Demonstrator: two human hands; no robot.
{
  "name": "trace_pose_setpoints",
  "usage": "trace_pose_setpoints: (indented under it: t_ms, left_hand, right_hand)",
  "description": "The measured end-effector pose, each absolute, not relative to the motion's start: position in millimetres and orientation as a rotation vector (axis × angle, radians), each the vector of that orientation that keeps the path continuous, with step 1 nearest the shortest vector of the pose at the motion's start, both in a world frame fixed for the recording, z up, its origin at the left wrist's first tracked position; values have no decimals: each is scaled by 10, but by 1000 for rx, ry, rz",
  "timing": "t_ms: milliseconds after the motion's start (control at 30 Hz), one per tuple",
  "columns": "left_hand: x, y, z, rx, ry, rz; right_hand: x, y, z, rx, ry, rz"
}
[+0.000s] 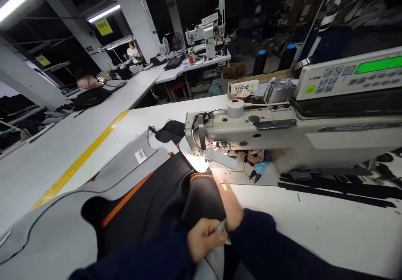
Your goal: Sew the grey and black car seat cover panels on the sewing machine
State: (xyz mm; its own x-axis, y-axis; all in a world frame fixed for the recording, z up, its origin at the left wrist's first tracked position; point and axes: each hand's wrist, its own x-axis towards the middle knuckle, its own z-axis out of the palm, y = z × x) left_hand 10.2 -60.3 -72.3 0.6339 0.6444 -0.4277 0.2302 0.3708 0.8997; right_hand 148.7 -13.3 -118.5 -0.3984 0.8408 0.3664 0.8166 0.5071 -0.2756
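Black fabric with orange edging (160,188) lies in front of me, its right part reaching under the head of a sewing machine (251,133). My left hand (205,238) pinches a grey fabric edge (221,226) close to my body. Just beyond it, my right hand (230,204) lies with fingers stretched out along the right side of the black fabric, pointing at the lit needle area. A grey fabric piece (138,177) with a barcode label (140,156) spreads to the left. The needle itself is hidden behind a grey lever (221,159).
Blue-handled thread snips (260,169) lie on the machine bed, right of the needle area. Black strips (336,193) rest below the machine arm. Yellow tape (81,158) crosses the table at left. Behind are a cardboard box (264,79) and another sewing machine (207,37). People sit farther back.
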Motion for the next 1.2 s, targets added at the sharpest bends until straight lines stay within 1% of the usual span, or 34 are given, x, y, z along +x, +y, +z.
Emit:
trace_pose_setpoints:
  t_ms: [67, 133, 167, 233, 300, 367, 433, 533, 600, 733, 800, 967, 1100, 1200]
  left_hand:
    - [85, -731, -892, 1413, 1038, 359]
    - [86, -757, -893, 1700, 1147, 238]
    - [82, -715, -840, 1848, 1132, 160]
    - [31, -520, -662, 2136, 959, 85]
    - [-92, -210, -454, 2390, 786, 163]
    - [-251, 149, -304, 2600, 866, 327]
    - [-377, 490, -279, 2812, 989, 374]
    - [-410, 880, -466, 3034, 983, 229]
    - [-353, 1037, -645, 3052, 882, 216]
    - [-263, 1132, -845, 2925, 832, 458]
    - [-260, 1117, -857, 2912, 804, 508]
    - [-241, 1162, -882, 2921, 770, 483]
    - [-240, 1247, -891, 2806, 829, 414]
    - [-375, 1091, -764, 2719, 991, 371]
  right_hand:
    - [1618, -100, -1200, -1481, -2238, -6]
    - [1682, 18, -1150, -1469, -2209, -50]
    - [1691, 102, -1115, -1369, -2238, -28]
    - [1691, 276, -1065, -1067, -2319, 77]
    - [1700, 407, -1061, -804, -2380, 206]
    - [1733, 467, -1093, -684, -2385, 264]
    - [1773, 476, -1128, -643, -2378, 268]
    - [1806, 457, -1153, -613, -2355, 248]
    - [1814, 444, -1164, -613, -2347, 224]
    - [1835, 416, -1200, -708, -2392, 191]
    - [1843, 406, -1217, -763, -2430, 200]
    - [1831, 415, -1267, -833, -2449, 156]
    - [1823, 439, -1301, -929, -2455, 91]
    - [1848, 480, -1267, -1007, -2474, 65]
